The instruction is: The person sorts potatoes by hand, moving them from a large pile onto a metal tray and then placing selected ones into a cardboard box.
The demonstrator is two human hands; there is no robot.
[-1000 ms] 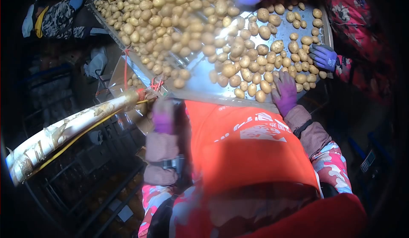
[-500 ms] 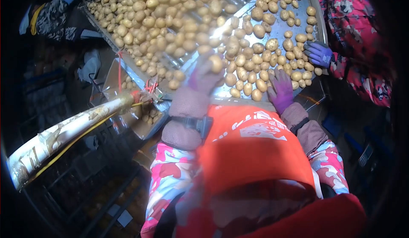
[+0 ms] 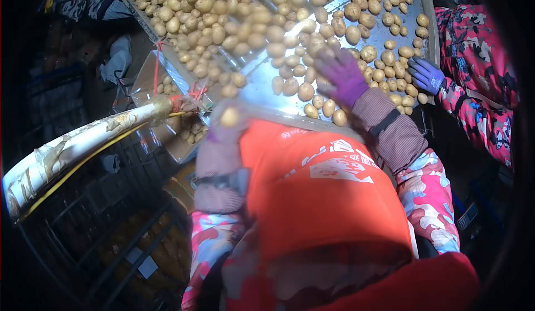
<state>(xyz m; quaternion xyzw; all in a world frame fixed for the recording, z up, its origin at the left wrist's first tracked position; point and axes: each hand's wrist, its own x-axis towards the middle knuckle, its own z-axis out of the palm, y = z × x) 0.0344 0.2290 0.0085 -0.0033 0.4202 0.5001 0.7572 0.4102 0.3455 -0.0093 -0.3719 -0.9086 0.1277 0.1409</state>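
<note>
My left hand, gloved and smeared by motion, holds a single potato just off the near left edge of the metal table. In a purple glove, my right hand lies over potatoes on the table with its fingers spread. Loose potatoes sit around and in front of its fingertips. A bare part of the metal table shows between the two hands.
Heaped potatoes cover rollers at the far left. A co-worker's gloved hand rests at the table's right edge. A white wrapped pole and a box lined with plastic stand at left.
My left hand has moved from the table down and left, carrying the potato. My right hand has slid forward and left over the potatoes. The view has shifted slightly.
</note>
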